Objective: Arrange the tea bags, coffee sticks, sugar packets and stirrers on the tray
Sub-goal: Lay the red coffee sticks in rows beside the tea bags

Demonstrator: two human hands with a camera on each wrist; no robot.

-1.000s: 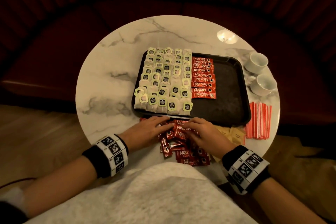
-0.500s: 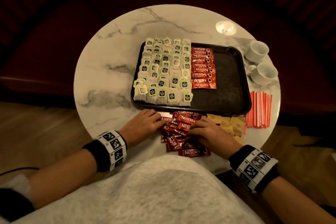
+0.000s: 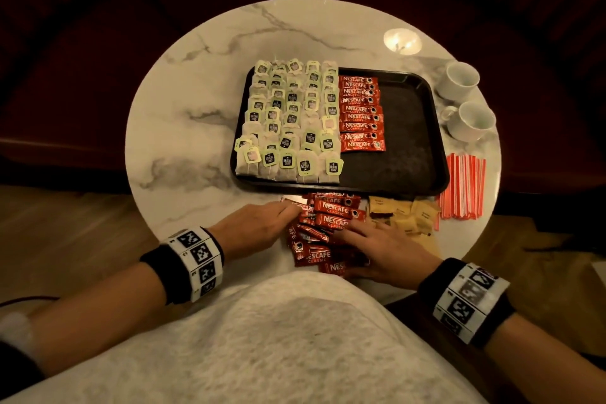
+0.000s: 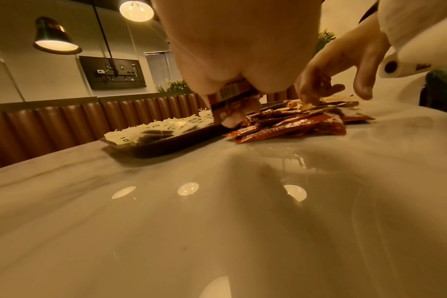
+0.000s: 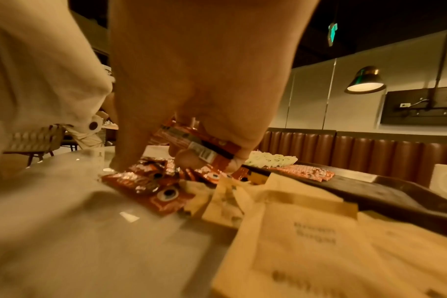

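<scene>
The black tray (image 3: pixel 406 154) holds rows of tea bags (image 3: pixel 288 121) on its left half and a column of red coffee sticks (image 3: pixel 359 113) beside them. A loose pile of coffee sticks (image 3: pixel 328 220) lies on the table in front of the tray. My left hand (image 3: pixel 288 211) is at the pile's left edge, and in the left wrist view its fingers (image 4: pixel 232 117) curl round a coffee stick (image 4: pixel 229 91). My right hand (image 3: pixel 352 231) lies on the pile; in the right wrist view it grips coffee sticks (image 5: pixel 199 150). Brown sugar packets (image 3: pixel 405 213) and red-white stirrers (image 3: pixel 462 187) lie to the right.
Two white cups (image 3: pixel 457 79) (image 3: pixel 474 120) stand right of the tray on the round marble table (image 3: pixel 183 128). A lamp's bright reflection (image 3: pixel 401 41) shows at the back. The tray's right half is bare. A white cloth (image 3: pixel 278 338) covers my lap at the near edge.
Both hands have worked through the loose coffee sticks; the right hand has slid back towards me over the pile and the left has stayed at its left edge. The pile has shifted.
</scene>
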